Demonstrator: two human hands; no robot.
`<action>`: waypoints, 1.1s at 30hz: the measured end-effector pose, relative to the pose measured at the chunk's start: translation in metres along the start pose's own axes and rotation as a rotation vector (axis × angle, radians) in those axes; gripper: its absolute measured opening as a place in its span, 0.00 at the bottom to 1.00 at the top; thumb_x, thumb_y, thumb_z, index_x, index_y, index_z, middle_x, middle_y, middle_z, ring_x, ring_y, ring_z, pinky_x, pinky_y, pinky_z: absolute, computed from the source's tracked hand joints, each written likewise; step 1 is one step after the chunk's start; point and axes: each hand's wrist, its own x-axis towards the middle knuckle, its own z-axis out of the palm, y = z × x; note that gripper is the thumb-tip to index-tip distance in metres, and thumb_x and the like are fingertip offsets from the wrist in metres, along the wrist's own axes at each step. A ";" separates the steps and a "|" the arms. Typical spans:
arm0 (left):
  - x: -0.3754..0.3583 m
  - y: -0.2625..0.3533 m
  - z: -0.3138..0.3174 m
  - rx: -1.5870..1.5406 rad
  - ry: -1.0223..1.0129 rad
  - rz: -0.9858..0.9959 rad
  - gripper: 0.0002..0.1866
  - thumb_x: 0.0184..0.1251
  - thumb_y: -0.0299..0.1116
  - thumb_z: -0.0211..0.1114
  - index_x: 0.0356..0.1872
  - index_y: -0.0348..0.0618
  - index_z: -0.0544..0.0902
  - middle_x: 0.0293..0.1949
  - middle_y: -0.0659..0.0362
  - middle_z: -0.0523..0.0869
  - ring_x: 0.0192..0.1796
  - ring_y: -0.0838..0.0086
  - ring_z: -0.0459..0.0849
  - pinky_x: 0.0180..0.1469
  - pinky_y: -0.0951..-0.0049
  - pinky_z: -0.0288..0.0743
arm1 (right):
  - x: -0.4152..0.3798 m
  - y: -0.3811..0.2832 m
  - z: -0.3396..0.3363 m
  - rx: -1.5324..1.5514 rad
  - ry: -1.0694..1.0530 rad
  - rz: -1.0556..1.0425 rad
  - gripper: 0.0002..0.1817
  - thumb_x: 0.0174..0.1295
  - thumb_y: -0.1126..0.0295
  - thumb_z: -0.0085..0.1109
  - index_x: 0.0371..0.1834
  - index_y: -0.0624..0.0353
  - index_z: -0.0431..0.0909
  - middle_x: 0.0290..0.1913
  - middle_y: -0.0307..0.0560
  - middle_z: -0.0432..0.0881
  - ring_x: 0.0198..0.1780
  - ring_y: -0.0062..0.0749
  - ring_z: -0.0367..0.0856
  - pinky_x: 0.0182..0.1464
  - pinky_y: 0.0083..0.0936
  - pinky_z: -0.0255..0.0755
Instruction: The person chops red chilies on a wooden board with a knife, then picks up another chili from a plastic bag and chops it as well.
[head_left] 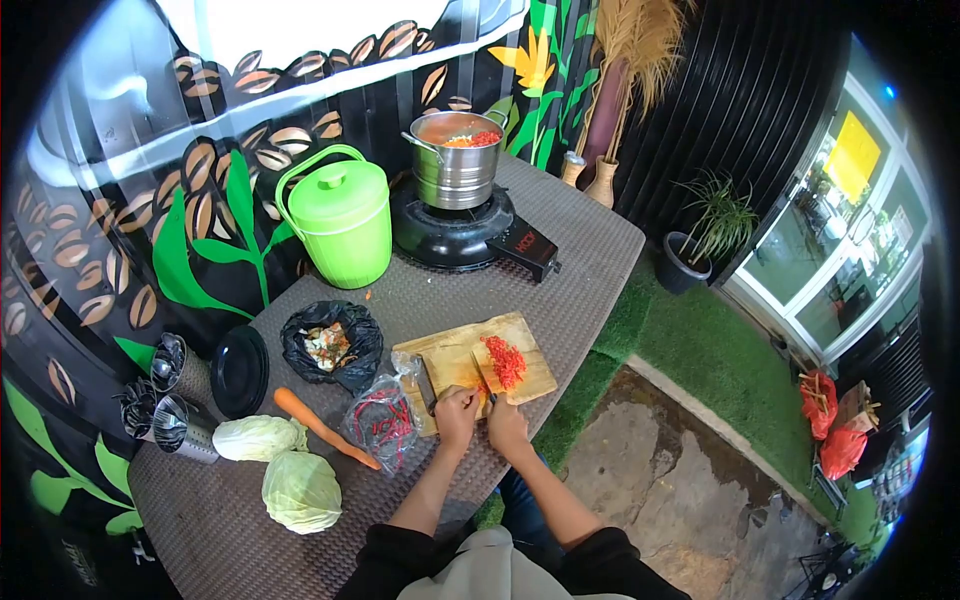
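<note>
My right hand point(507, 427) grips a knife point(491, 396) by its dark handle, with the blade over the wooden cutting board point(520, 333). My left hand point(458, 414) is closed at the board's near edge, fingertips by small orange-red bits; what it pinches is hidden. A heap of finely chopped red pieces point(505, 363) lies on the board beyond the knife. To the left of my left hand, a dark flat strip lies at the board's edge. A clear plastic bag of red chillies point(385, 425) touches the board's left side.
Left on the table are a carrot point(325, 428), napa cabbage point(258, 438), round cabbage point(301, 492), black bag of scraps point(331, 346), black plates point(240, 371) and cutlery holders point(186, 428). Behind stand a lidded green bucket point(343, 222) and a steel pot point(455, 172) on a portable stove point(450, 232).
</note>
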 end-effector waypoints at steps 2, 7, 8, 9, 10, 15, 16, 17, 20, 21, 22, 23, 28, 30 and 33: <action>-0.002 -0.003 0.000 0.021 -0.021 0.018 0.04 0.52 0.23 0.68 0.30 0.33 0.86 0.26 0.51 0.82 0.25 0.66 0.80 0.31 0.72 0.74 | 0.010 0.004 -0.002 0.026 -0.001 0.001 0.21 0.67 0.55 0.44 0.45 0.67 0.70 0.39 0.71 0.80 0.44 0.65 0.79 0.47 0.51 0.73; -0.001 0.000 -0.002 -0.001 -0.068 -0.061 0.05 0.52 0.24 0.66 0.30 0.34 0.85 0.27 0.52 0.81 0.29 0.61 0.80 0.34 0.68 0.74 | 0.019 0.003 -0.019 0.134 -0.176 -0.057 0.21 0.67 0.58 0.46 0.40 0.70 0.74 0.39 0.73 0.79 0.45 0.64 0.79 0.47 0.49 0.73; -0.001 0.000 -0.001 -0.008 -0.071 -0.060 0.05 0.52 0.24 0.66 0.30 0.35 0.85 0.28 0.52 0.82 0.30 0.61 0.80 0.35 0.68 0.74 | 0.015 0.003 -0.018 0.127 -0.178 -0.048 0.21 0.67 0.58 0.46 0.41 0.71 0.73 0.39 0.73 0.79 0.45 0.64 0.79 0.47 0.49 0.73; -0.002 0.001 -0.001 -0.009 -0.070 -0.061 0.05 0.52 0.24 0.66 0.30 0.35 0.85 0.28 0.52 0.82 0.30 0.61 0.80 0.35 0.68 0.74 | 0.008 0.004 -0.010 0.125 -0.178 -0.049 0.21 0.67 0.58 0.46 0.41 0.71 0.73 0.39 0.73 0.79 0.45 0.64 0.79 0.47 0.49 0.73; -0.002 0.003 -0.001 -0.017 -0.063 -0.050 0.05 0.53 0.24 0.65 0.30 0.35 0.85 0.28 0.52 0.82 0.31 0.61 0.80 0.36 0.67 0.74 | -0.002 0.004 0.000 0.119 -0.042 -0.062 0.21 0.67 0.58 0.45 0.41 0.71 0.72 0.36 0.73 0.79 0.42 0.64 0.79 0.46 0.50 0.73; 0.000 0.000 -0.002 0.008 -0.084 -0.009 0.05 0.54 0.24 0.64 0.30 0.34 0.85 0.31 0.50 0.82 0.36 0.59 0.80 0.40 0.65 0.74 | -0.003 -0.002 0.007 0.076 0.077 -0.023 0.21 0.68 0.58 0.43 0.39 0.72 0.71 0.32 0.73 0.79 0.40 0.63 0.81 0.44 0.51 0.74; 0.001 0.000 -0.003 0.046 -0.087 0.034 0.05 0.54 0.24 0.64 0.30 0.34 0.85 0.31 0.50 0.82 0.37 0.58 0.80 0.41 0.64 0.73 | 0.009 0.004 0.006 0.079 0.015 -0.068 0.21 0.67 0.58 0.45 0.42 0.71 0.71 0.35 0.72 0.79 0.41 0.64 0.80 0.44 0.50 0.74; 0.003 0.001 -0.004 0.083 -0.090 0.079 0.05 0.53 0.24 0.64 0.30 0.34 0.85 0.32 0.50 0.82 0.38 0.57 0.79 0.42 0.63 0.73 | 0.019 0.008 0.002 0.083 -0.043 -0.113 0.21 0.67 0.58 0.46 0.45 0.71 0.71 0.37 0.71 0.80 0.42 0.64 0.79 0.45 0.49 0.74; 0.006 -0.002 -0.004 0.086 -0.131 0.067 0.06 0.53 0.24 0.64 0.30 0.34 0.85 0.32 0.49 0.82 0.38 0.56 0.79 0.43 0.62 0.72 | 0.032 0.010 -0.020 0.112 -0.283 -0.124 0.21 0.67 0.58 0.46 0.46 0.70 0.71 0.37 0.71 0.80 0.42 0.64 0.80 0.45 0.50 0.73; 0.005 -0.002 -0.004 0.087 -0.131 0.066 0.06 0.53 0.24 0.64 0.30 0.34 0.85 0.32 0.49 0.82 0.38 0.56 0.79 0.43 0.62 0.72 | 0.029 0.006 -0.026 0.105 -0.318 -0.104 0.22 0.67 0.58 0.45 0.46 0.70 0.71 0.40 0.72 0.79 0.43 0.65 0.79 0.45 0.50 0.73; 0.005 -0.002 -0.004 0.091 -0.116 0.069 0.05 0.53 0.24 0.65 0.30 0.34 0.85 0.31 0.50 0.83 0.38 0.56 0.79 0.43 0.63 0.72 | 0.025 0.008 -0.021 0.105 -0.318 -0.103 0.22 0.67 0.58 0.45 0.46 0.70 0.71 0.40 0.72 0.79 0.43 0.65 0.79 0.45 0.50 0.73; 0.005 -0.001 -0.003 0.094 -0.103 0.073 0.05 0.52 0.23 0.65 0.30 0.34 0.85 0.31 0.50 0.83 0.37 0.57 0.80 0.42 0.63 0.73 | 0.017 0.011 -0.010 0.102 -0.193 -0.099 0.21 0.67 0.58 0.44 0.43 0.71 0.72 0.37 0.73 0.79 0.42 0.64 0.80 0.46 0.51 0.73; 0.004 0.001 -0.003 0.078 -0.104 0.063 0.06 0.53 0.25 0.64 0.30 0.34 0.85 0.32 0.50 0.82 0.38 0.56 0.79 0.43 0.63 0.72 | -0.007 -0.002 0.002 0.113 0.038 -0.011 0.22 0.68 0.58 0.43 0.39 0.72 0.72 0.35 0.74 0.79 0.42 0.64 0.79 0.46 0.51 0.73; 0.002 0.001 -0.001 0.080 -0.105 0.062 0.06 0.53 0.24 0.64 0.30 0.34 0.85 0.32 0.50 0.82 0.38 0.56 0.79 0.43 0.63 0.73 | -0.002 -0.006 -0.001 0.129 0.005 0.014 0.22 0.67 0.57 0.44 0.42 0.71 0.71 0.36 0.73 0.79 0.43 0.65 0.79 0.47 0.50 0.72; 0.002 0.003 0.000 0.063 -0.091 0.013 0.06 0.53 0.24 0.64 0.30 0.34 0.85 0.32 0.50 0.82 0.38 0.57 0.80 0.42 0.64 0.73 | 0.017 0.003 -0.002 0.122 -0.105 -0.095 0.22 0.67 0.57 0.44 0.47 0.70 0.68 0.40 0.73 0.78 0.45 0.67 0.78 0.48 0.52 0.72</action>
